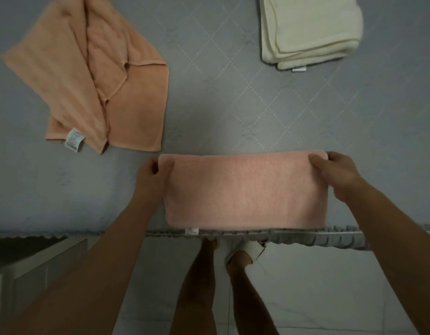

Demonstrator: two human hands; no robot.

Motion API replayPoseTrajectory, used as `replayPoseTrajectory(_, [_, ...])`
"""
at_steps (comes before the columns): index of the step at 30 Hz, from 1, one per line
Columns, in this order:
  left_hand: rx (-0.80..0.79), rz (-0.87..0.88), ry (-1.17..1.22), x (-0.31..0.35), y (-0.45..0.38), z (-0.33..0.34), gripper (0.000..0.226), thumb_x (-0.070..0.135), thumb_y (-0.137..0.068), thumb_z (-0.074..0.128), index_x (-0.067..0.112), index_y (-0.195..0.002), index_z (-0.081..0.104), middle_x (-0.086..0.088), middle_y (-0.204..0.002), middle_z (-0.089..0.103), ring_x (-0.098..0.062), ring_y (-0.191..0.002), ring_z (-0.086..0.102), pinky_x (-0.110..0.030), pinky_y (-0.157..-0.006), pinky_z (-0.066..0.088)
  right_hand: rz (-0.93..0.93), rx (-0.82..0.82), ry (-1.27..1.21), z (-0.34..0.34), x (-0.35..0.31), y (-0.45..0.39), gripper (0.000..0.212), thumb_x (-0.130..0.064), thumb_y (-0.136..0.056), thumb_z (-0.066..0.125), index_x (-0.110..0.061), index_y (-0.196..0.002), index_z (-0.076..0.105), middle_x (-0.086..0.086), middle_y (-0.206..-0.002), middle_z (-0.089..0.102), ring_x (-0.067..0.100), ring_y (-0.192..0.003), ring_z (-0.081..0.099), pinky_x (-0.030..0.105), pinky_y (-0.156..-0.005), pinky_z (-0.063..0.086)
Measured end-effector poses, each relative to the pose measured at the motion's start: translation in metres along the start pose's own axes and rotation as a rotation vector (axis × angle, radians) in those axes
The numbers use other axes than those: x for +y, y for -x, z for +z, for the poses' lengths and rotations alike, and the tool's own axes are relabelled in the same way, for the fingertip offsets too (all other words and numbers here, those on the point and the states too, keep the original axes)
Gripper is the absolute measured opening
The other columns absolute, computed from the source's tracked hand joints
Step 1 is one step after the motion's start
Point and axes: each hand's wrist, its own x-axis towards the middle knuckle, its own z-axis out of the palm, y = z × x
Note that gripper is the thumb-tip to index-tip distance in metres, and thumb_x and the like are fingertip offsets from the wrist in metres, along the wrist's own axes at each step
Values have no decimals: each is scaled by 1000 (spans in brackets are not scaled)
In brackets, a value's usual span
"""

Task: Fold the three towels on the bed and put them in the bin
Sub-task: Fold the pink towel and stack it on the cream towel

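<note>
Pink towel [245, 189], folded, at bed [209, 93] edge: we pinch its far corners, left hand [152, 176] and right hand [334, 172].

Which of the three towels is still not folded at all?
The orange towel, at the far left of the bed: it lies crumpled. The cream towel is a neat stack, and the pink towel is folded flat between both hands.

Pink towel [245, 192], peach towel [88, 76], cream towel [310, 30], grey diamond-patterned bedspread [221, 93]
</note>
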Motion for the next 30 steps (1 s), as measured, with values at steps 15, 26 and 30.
replayPoseTrajectory(15, [79, 180, -139, 77, -87, 20, 33, 19, -89, 62, 3, -115, 49, 1, -97, 53, -15, -88, 51, -1, -66, 36, -93, 286, 179, 35, -69, -33, 59, -33, -85, 66, -6, -134, 49, 17, -130, 59, 34, -118, 56, 35, -97, 42])
replayPoseTrajectory(26, [-92, 846, -806, 78, -56, 39, 59, 13, -91, 52, 6, -147, 35, -18, -157, 25, -34, -146, 22, -51, -118, 15, -719, 129, 788, 136, -90, 51, 80, -38, -93, 45, -9, -156, 6, 16, -164, -2, 36, -150, -5, 53, -118, -1])
replayPoseTrajectory(30, [-145, 818, -951, 76, -90, 62, 58, 30, -99, 29, 19, -154, 14, -9, -163, 11, -27, -150, 9, -48, -119, 14, -902, 54, 813, 196, -110, 45, 68, -33, -97, 33, -7, -156, 10, 14, -164, 4, 30, -151, -2, 50, -121, 5])
